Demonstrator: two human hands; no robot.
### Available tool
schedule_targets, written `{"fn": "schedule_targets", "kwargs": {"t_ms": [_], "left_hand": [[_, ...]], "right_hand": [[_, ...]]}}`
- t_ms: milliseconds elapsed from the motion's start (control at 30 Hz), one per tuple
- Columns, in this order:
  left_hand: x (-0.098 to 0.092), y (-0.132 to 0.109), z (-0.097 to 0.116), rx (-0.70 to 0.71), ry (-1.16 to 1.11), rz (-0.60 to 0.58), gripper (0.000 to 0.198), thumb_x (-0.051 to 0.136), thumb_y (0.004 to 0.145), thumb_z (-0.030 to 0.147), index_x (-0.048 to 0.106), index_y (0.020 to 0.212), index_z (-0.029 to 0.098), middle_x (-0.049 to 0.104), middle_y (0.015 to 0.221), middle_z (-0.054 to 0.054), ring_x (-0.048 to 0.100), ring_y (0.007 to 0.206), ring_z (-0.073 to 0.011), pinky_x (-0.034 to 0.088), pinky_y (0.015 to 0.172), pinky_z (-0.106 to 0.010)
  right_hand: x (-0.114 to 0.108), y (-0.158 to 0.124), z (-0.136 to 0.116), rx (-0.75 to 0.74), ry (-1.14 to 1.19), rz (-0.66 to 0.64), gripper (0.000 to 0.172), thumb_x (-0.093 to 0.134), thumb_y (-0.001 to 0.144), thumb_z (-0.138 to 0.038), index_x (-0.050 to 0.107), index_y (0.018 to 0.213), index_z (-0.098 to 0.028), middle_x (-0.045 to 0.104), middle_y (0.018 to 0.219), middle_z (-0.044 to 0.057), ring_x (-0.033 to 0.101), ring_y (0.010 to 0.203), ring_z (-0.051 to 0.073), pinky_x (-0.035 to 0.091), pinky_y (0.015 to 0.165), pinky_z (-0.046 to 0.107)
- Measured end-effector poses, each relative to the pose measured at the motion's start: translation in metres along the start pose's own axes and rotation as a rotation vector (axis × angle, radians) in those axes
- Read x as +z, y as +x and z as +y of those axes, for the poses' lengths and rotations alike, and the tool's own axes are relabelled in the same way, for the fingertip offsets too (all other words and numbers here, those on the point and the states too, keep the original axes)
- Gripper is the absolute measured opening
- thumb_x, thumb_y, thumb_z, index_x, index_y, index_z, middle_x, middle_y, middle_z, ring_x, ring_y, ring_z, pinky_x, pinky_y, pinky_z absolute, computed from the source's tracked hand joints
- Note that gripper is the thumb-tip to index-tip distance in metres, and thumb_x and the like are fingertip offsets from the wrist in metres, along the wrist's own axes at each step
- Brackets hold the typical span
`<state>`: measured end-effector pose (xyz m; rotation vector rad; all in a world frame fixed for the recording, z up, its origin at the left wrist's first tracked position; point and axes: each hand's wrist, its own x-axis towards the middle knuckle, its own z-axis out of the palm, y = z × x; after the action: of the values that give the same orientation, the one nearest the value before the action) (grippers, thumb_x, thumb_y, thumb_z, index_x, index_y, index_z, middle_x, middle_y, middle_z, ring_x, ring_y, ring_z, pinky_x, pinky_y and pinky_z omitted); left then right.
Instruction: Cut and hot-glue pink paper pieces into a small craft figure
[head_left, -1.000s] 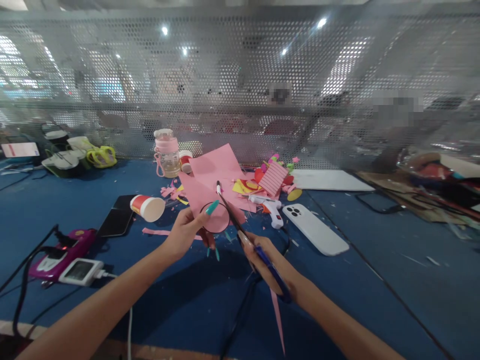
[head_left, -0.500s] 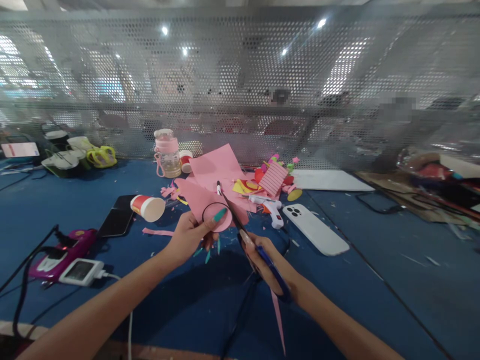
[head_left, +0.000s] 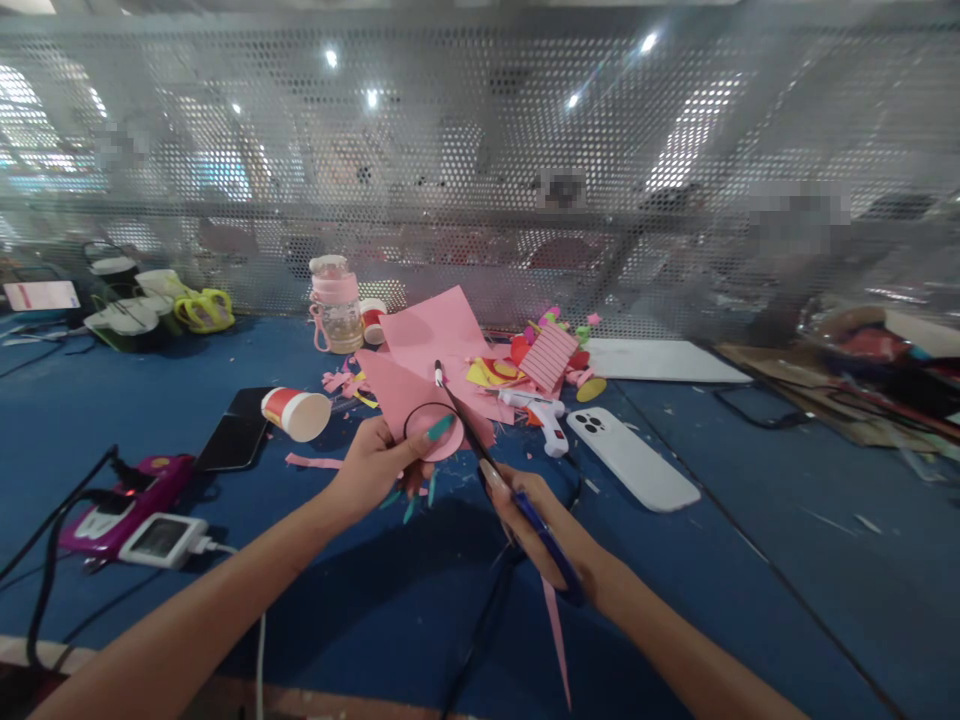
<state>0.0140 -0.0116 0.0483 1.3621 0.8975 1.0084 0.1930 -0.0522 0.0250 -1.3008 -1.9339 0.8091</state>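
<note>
My left hand pinches a sheet of pink paper between thumb and fingers. On that sheet a circle is drawn in dark line, and the thumb lies across it. Blue-handled scissors are gripped in my right hand, their blades reaching up and left to the paper's right edge beside the circle. How far apart the blades are I cannot tell. Behind the held sheet lie more pink paper and a marker tip. A narrow pink strip hangs below my right hand.
Right of the paper lie a white glue gun, a white phone and colourful scraps. To the left are a paper cup, a dark phone, a purple power strip and a pink-lidded bottle. A perforated metal panel stands behind.
The held pink sheet has turned slightly, and the fingers under my left hand have shifted a little. My right hand with the scissors stays nearly in place.
</note>
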Motion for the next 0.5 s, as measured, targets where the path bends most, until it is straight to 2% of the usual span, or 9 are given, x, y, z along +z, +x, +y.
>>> {"fn": "schedule_targets", "kwargs": {"t_ms": [300, 500], "left_hand": [[-0.0021, -0.0002, 0.0025, -0.015, 0.009, -0.013, 0.041, 0.065, 0.062, 0.048, 0.054, 0.051, 0.010, 0.055, 0.039, -0.002, 0.048, 0.028, -0.0071, 0.033, 0.028, -0.015], [-0.0024, 0.0007, 0.0051, -0.020, -0.060, -0.033, 0.036, 0.067, 0.061, 0.044, 0.055, 0.057, 0.011, 0.058, 0.040, -0.004, 0.056, 0.033, -0.0138, 0.043, 0.032, -0.020]], "right_hand": [[-0.0008, 0.0002, -0.0031, 0.018, 0.011, -0.021, 0.045, 0.026, 0.085, -0.052, 0.046, 0.062, -0.019, 0.040, 0.052, -0.002, 0.040, 0.048, 0.011, 0.029, 0.045, 0.021], [-0.0006, 0.0009, -0.0024, 0.051, 0.033, -0.031, 0.045, 0.028, 0.084, -0.054, 0.046, 0.062, -0.019, 0.037, 0.051, -0.003, 0.038, 0.046, 0.010, 0.029, 0.044, 0.022]]}}
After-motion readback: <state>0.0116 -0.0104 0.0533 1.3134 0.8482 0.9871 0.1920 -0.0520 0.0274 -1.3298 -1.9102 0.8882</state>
